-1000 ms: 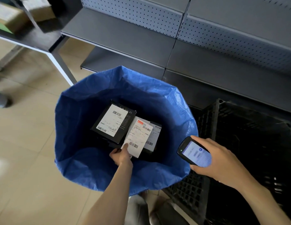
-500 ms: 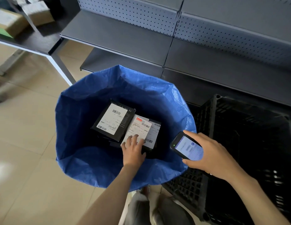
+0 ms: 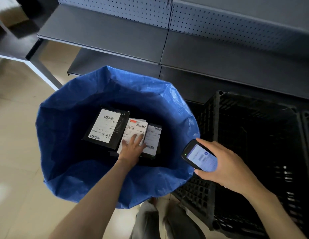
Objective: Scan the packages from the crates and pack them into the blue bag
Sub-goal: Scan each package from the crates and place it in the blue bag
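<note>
Your left hand (image 3: 132, 149) now lies flat, fingers spread and gripping nothing, on top of the white-labelled package (image 3: 135, 130) deep inside the blue bag (image 3: 67, 135). A second ago that hand pinched the package by its lower edge; it has since let go and pressed the package down. So this package appears packed, lying between a larger black package (image 3: 105, 128) on the left and another labelled package (image 3: 153, 137) just beside it on the right. Your right hand (image 3: 226, 168) grips the handheld scanner (image 3: 200, 156), screen lit, above the bag's rim, next to the dark black crate (image 3: 254, 144).
</note>
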